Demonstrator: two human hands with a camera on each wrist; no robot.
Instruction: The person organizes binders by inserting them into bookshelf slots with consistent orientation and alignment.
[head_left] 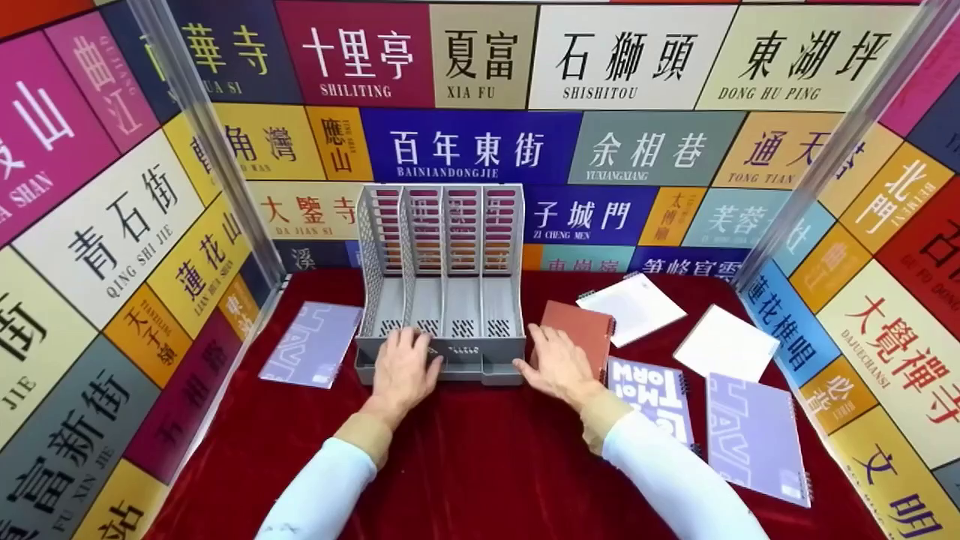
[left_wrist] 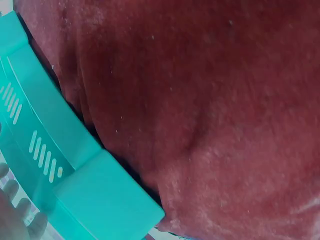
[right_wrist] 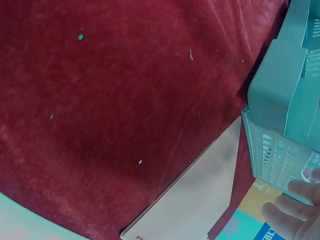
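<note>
A grey four-slot file rack [head_left: 442,349] stands upright on the red cloth, its slots bare. In the left wrist view the rack [left_wrist: 110,200] looks turquoise, with slanted cutouts in its front. My left hand [head_left: 407,367] rests over the low front panel, fingers relaxed and reaching past its top edge. At the front right corner, my right hand [head_left: 559,365] has its thumb by the rack and its fingers loosely extended along the side. Under and beside that hand lies a red-brown notebook [head_left: 592,334]. Fingers [right_wrist: 285,215] show beside the perforated side wall in the right wrist view.
A purple notebook [head_left: 311,345] lies left of the rack. To the right lie a white spiral notebook [head_left: 637,307], a cream one [head_left: 726,343], a blue lettered one [head_left: 649,390] and another purple one [head_left: 761,435]. Sign-covered walls [head_left: 472,146] enclose the table on three sides.
</note>
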